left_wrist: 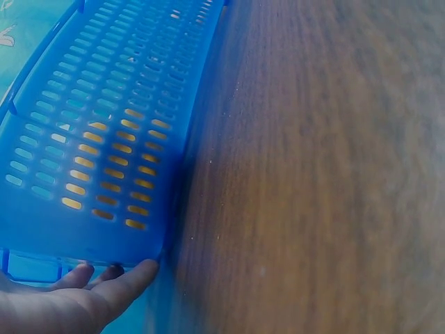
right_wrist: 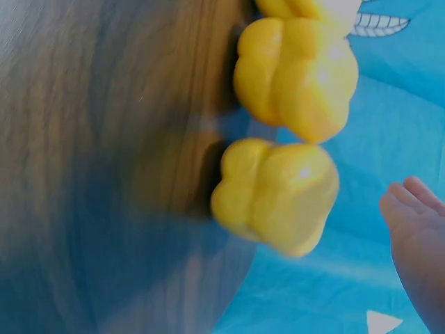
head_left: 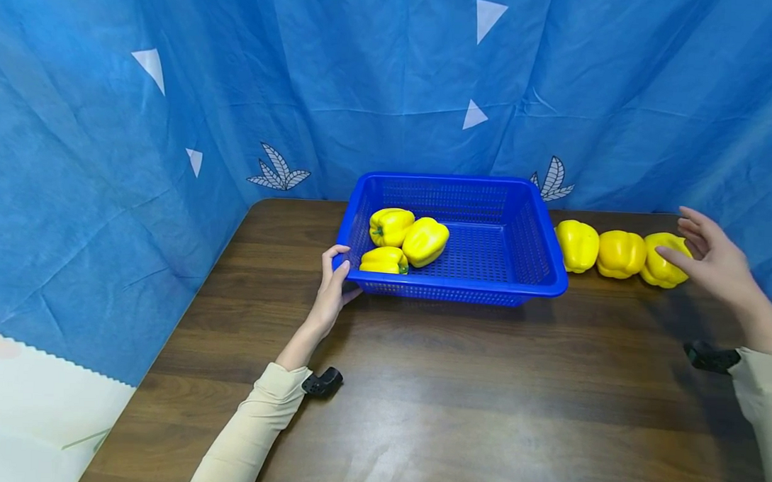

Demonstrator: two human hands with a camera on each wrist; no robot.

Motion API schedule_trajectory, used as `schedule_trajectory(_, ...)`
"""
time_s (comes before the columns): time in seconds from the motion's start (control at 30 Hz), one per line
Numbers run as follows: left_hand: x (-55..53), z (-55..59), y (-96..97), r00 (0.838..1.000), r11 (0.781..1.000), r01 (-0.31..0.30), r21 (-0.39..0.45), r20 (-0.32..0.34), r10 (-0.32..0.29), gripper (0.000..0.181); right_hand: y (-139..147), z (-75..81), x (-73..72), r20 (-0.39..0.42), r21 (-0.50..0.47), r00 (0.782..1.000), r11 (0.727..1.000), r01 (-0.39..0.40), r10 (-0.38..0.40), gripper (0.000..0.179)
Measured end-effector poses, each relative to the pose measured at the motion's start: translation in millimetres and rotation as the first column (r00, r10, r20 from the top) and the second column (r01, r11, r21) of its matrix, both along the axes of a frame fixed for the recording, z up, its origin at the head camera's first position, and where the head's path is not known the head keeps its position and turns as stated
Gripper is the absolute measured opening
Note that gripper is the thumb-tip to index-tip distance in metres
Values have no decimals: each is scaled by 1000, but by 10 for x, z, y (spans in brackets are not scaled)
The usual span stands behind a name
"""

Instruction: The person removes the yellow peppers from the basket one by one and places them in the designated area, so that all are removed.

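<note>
Basket (head_left: 474,286) lies between the hands (head_left: 329,296) (head_left: 716,263), left gripping its corner.

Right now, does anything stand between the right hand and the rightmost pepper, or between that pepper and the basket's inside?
Nothing visible blocks the right hand from the rightmost pepper. Toward the basket stand the row's middle pepper, its left pepper, then the basket's right wall.

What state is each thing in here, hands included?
Blue basket: upright, partly filled
Peppers inside: three, lying toward the basket's left side
Peppers outside: three, in a row right of the basket
Left hand: gripping the basket's near-left corner
Right hand: holding nothing, near the rightmost pepper
Blue curtain: hanging, creased
</note>
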State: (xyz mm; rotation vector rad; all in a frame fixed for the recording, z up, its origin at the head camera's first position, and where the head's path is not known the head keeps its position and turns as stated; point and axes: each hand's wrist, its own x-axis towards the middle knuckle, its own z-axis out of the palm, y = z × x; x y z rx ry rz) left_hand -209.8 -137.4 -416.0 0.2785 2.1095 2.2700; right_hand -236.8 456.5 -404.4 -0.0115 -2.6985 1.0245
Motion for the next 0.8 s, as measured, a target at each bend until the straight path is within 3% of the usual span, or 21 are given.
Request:
schedule_trajectory(0.13, 3, 8, 6, 1000, 1000, -5, -5, -3, 5, 33, -362, 315, 189, 30, -44, 997, 997, -66, 67, 71)
schedule_trajectory(0.23, 5, 12, 11, 1000, 1000, -5, -7, -3, 5, 34, -532, 447, 267, 43, -43, 995, 995, -93, 95, 70)
schedule_trajectory(0.8, 27, 22, 10, 1000, 1000, -14, -6, 5, 14, 35, -957, 556, 156, -14, 15, 986, 986, -163, 163, 72)
